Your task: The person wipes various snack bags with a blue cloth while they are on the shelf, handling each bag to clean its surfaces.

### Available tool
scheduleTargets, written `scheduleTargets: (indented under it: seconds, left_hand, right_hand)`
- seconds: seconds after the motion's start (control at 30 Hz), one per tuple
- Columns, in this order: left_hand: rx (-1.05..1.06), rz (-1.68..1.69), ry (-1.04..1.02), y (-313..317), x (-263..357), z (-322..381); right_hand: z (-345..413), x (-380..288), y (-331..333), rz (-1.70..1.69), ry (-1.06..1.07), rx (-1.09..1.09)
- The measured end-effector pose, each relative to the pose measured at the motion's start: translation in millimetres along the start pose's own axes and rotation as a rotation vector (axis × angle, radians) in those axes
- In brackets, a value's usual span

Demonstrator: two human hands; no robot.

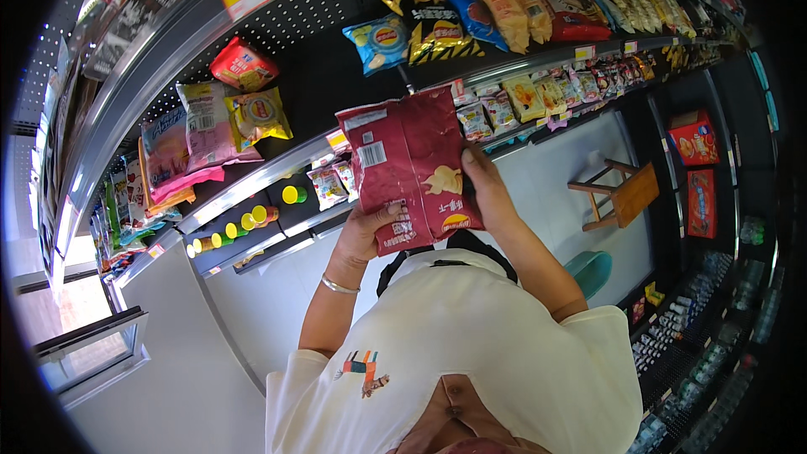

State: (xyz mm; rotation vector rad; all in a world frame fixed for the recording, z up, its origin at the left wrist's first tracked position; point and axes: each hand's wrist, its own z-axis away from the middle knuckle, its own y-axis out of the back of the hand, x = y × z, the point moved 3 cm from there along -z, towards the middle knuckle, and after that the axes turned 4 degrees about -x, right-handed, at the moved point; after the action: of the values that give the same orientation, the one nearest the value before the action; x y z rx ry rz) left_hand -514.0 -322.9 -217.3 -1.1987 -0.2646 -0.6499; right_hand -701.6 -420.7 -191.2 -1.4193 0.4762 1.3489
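Note:
Between my two hands is a dark red Lay's snack bag [406,170], its printed side with a barcode facing up at me. My left hand [364,230] grips the lower left corner, thumb lying over the front. On the right edge, my right hand [484,186] clasps the bag with its thumb along the side; its other fingers are hidden behind. The bag is held in front of a black shelf [315,91]. Beyond it stand a blue Lay's bag [378,43] and a black and gold Lay's bag [441,31].
Left on the shelf are a yellow bag [258,116], a red packet [243,66] and a pink bag [208,120]. Small snack packets [498,110] and several yellow-lidded canisters [261,215] fill lower shelves. A wooden stool [633,195] and a green basin [589,271] are on the floor.

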Motion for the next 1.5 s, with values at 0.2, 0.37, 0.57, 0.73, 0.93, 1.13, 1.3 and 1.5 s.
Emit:
scheduleTargets:
  seconds: [0.2,0.37,0.57,0.73,0.93,1.13,1.3,1.5]
  left_hand:
    - [0.059,0.071,-0.056,-35,-34,-2]
    - [0.094,-0.085,-0.236,-53,-52,-20]
    - [0.515,-1.037,-0.712,-88,-54,-21]
    - [0.585,-1.396,-0.812,-147,-45,-11]
    - [0.41,-1.01,-0.83,-124,-50,-24]
    - [0.192,-0.505,-0.732,-70,-23,-18]
    - [0.195,-0.183,-0.521,-5,9,-10]
    - [0.114,0.025,-0.283,32,53,2]
  right_hand:
    - [-5,2,44,0.08,-0.049,-0.091]
    - [-4,-19,79,0.02,-0.071,-0.072]
    - [-14,-40,95,0.092,0.115,-0.134]
    - [-13,-42,75,0.408,0.36,-0.122]
    - [-6,-40,26,0.476,0.436,-0.22]
    - [-2,-16,-30,0.59,0.492,-0.367]
    - [-7,15,-74,0.457,0.345,-0.262]
    - [-14,37,-67,0.071,0.178,0.036]
